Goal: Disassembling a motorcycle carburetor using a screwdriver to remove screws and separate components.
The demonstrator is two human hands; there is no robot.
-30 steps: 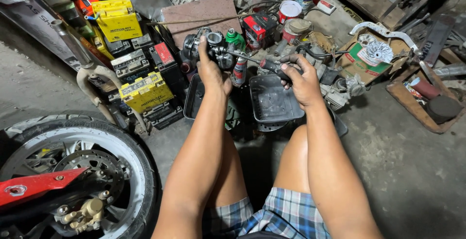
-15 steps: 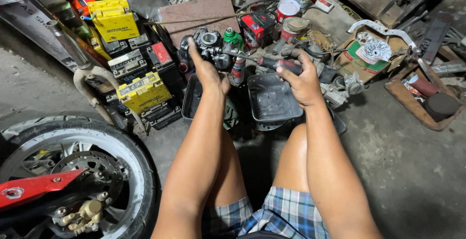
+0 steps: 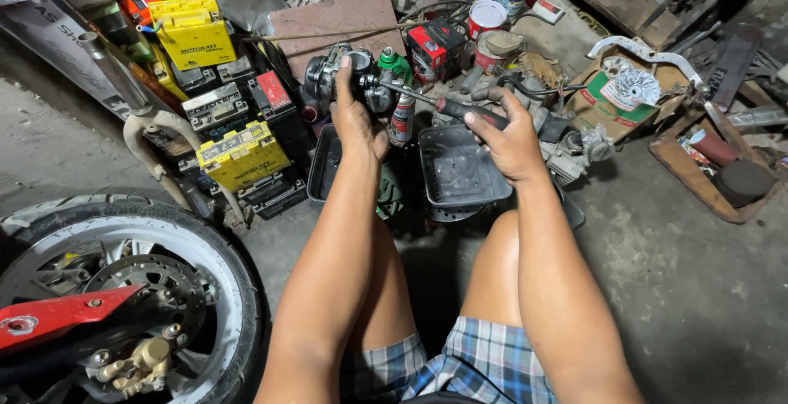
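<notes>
We steady the carburetor (image 3: pixel 349 80) in the left hand (image 3: pixel 357 121) so the right hand (image 3: pixel 509 137) can drive the gripped screwdriver (image 3: pixel 447 107) squarely into it.

Yellow batteries (image 3: pixel 220 96), m/c wheel (image 3: pixel 123 289), black trays (image 3: pixel 460 170), paint cans (image 3: pixel 497 6), cardboard box (image 3: pixel 624 92)

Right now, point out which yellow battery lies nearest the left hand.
The lower yellow battery, beside the black tray. It lies nearest the left hand; the other yellow battery sits higher, by the wall.
</notes>
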